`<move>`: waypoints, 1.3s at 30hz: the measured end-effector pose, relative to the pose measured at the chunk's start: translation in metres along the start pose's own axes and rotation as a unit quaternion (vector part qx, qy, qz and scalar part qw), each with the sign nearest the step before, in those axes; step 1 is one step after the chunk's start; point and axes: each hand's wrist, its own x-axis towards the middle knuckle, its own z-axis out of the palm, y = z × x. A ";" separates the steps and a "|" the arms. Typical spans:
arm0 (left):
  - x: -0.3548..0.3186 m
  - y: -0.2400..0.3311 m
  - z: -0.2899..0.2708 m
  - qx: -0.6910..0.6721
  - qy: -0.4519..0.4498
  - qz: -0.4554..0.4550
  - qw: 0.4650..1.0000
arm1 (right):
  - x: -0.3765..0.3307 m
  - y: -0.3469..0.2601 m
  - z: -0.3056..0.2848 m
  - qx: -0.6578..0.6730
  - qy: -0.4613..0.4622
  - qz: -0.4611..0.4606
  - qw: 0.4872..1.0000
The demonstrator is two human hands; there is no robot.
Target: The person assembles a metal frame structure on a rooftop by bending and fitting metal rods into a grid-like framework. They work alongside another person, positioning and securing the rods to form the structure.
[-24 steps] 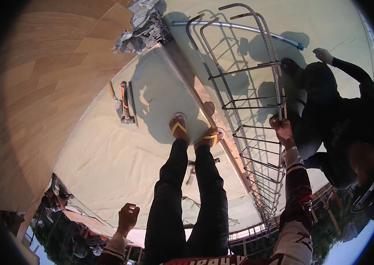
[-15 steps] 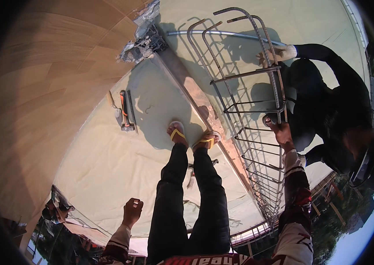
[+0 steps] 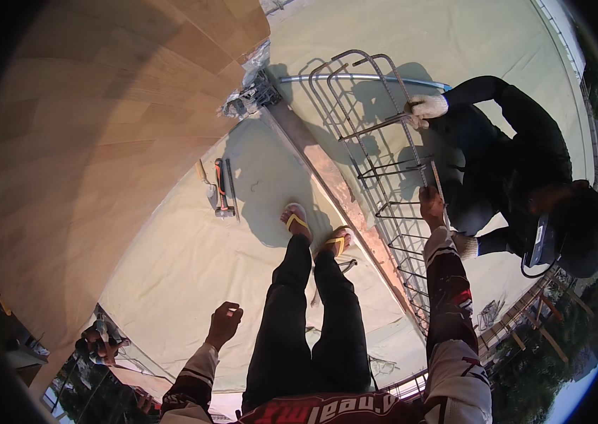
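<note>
My right hand (image 3: pixel 431 206) is closed round a bar of a long steel rebar cage (image 3: pixel 376 172), which lies tilted at the right. A co-worker in dark clothes crouches beside it, with one gloved hand (image 3: pixel 426 107) on the cage's far part and the other gloved hand (image 3: pixel 464 245) near my right wrist. Over the pale sheet, left of my legs, my left hand (image 3: pixel 225 325) hangs with loosely curled, slightly parted fingers and nothing in it. My feet, in yellow-strapped sandals (image 3: pixel 297 222), stand on the sheet, left of the cage.
A hammer (image 3: pixel 222 187), a trowel (image 3: pixel 208 187) and a thin bar (image 3: pixel 232 189) lie ahead on the left. A long board (image 3: pixel 327 173) runs between my feet and the cage. A curved wooden panel wall (image 3: pixel 115 141) rises at left. A grey pipe (image 3: pixel 366 76) lies beyond the cage.
The cage's far end has shifted and my right hand on it sits further left in view. The co-worker's far gloved hand now rests on the cage's upper bars. The whole view has turned slightly.
</note>
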 end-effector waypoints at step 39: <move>0.606 0.552 0.035 0.316 0.168 0.354 0.864 | -0.287 -0.210 0.146 0.241 -0.333 0.412 0.813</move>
